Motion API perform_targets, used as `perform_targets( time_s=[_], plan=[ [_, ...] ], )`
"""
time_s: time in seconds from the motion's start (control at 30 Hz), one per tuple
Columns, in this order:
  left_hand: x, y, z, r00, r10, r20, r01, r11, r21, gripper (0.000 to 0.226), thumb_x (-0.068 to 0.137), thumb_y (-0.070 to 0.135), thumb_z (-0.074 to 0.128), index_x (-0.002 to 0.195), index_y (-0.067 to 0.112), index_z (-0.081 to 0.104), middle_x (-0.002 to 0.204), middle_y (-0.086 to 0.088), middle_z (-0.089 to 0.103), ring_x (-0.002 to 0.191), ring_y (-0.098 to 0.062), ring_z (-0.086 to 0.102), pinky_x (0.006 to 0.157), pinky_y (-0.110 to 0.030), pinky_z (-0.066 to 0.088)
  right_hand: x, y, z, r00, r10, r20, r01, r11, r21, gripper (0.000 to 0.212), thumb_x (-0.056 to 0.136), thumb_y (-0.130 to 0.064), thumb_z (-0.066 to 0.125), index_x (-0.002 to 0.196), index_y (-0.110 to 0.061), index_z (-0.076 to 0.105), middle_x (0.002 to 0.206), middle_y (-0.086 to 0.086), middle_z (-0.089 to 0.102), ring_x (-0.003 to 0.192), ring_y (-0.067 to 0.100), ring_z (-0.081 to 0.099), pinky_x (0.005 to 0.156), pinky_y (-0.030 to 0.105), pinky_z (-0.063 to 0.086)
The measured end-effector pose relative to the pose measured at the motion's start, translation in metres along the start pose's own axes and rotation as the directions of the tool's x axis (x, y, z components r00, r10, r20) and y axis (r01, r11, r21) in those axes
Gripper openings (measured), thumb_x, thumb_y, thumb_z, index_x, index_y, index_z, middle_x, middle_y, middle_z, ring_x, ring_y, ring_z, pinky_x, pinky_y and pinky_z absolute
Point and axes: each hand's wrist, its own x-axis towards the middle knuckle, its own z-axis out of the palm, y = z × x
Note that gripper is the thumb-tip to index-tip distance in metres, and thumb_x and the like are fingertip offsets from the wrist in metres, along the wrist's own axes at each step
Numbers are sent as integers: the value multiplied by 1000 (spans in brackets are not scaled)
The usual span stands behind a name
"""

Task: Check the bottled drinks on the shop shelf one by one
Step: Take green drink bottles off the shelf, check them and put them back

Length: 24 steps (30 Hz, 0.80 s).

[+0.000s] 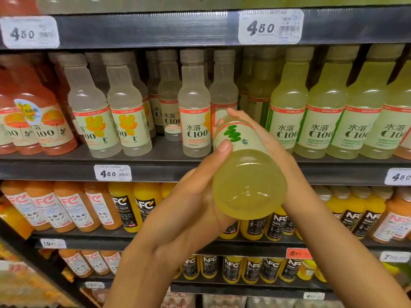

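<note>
From the head camera, both hands hold one green bottle (246, 172) tipped bottom-first, off the shelf (155, 170); the left grip (195, 196) and right grip (262, 130) wrap it; many bottles (322, 116) probably wait unchecked.

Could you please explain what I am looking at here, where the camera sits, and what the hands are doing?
There is no machine here. The single picture comes from a camera worn on a person's head, looking forward and down at shop shelves of bottled drinks. The left hand and right hand together hold one yellow-green bottle, tipped so its bottom faces the camera. Its label shows green shapes. Behind stand pale, green and orange bottles, and white price tags read 4.50.
</note>
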Motion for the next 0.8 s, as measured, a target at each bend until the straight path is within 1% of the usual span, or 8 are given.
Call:
perform_targets(
  time_s=[0.07,0.17,0.2,0.27,0.37,0.53,0.67,0.8],
  plan=[
    [-6,1,1,988,-41,147,44,999,-14,21,72,22,72,90,13,79,90,-6,76,81,-18,73,73,-31,59,-1,-2,3,1000,29,5,-29,999,32,28,96,-28,51,77,-8,51,49,5,58,38,14,58,37,18,46],
    [-9,0,-5,986,-109,124,107,994,27,51,51,24,89,98,11,76,99,-14,72,86,-25,71,83,-39,56,-2,-9,7,999,9,41,-11,998,62,22,93,-31,56,82,-12,51,58,2,58,51,13,57,52,21,53],
    [-11,2,-3,986,-130,108,122,990,73,56,49,30,91,100,12,76,100,-15,72,87,-26,71,83,-39,56,-3,-11,9,998,-8,67,-2,989,146,18,92,-29,58,87,-13,50,61,2,57,56,12,57,56,22,54],
    [-14,2,-4,989,-135,59,121,972,199,32,70,40,80,94,19,78,96,-10,75,84,-20,73,75,-32,60,-4,-15,12,988,-98,119,71,975,212,15,92,-24,58,93,-14,48,65,3,57,58,13,57,60,25,55],
    [-16,-3,-17,992,-117,-40,124,935,332,22,79,41,67,90,25,78,86,-2,77,77,-11,73,59,-20,56,-6,-15,13,955,-286,81,282,958,56,13,92,-23,61,91,-11,55,70,4,64,61,17,66,61,29,58],
    [2,-21,-37,1000,18,-16,-5,803,596,59,67,50,68,120,27,55,106,2,73,98,-13,69,71,-22,54,-12,-11,12,896,-441,56,441,864,-244,21,96,-29,56,107,-12,55,71,5,69,66,18,69,57,29,56],
    [12,-32,-49,994,94,59,-109,741,663,56,68,39,71,119,28,49,106,17,71,98,-4,68,75,-14,52,-24,-7,10,831,-515,209,556,762,-332,25,96,-32,52,113,-13,52,72,1,66,64,17,65,57,30,54],
    [20,-37,-55,980,159,119,-195,659,726,55,70,30,77,116,36,48,109,20,67,102,-1,64,78,-11,50,-38,-4,12,679,-589,438,733,581,-355,18,91,-21,56,106,-13,51,74,2,63,62,19,62,60,30,52]
  ],
)
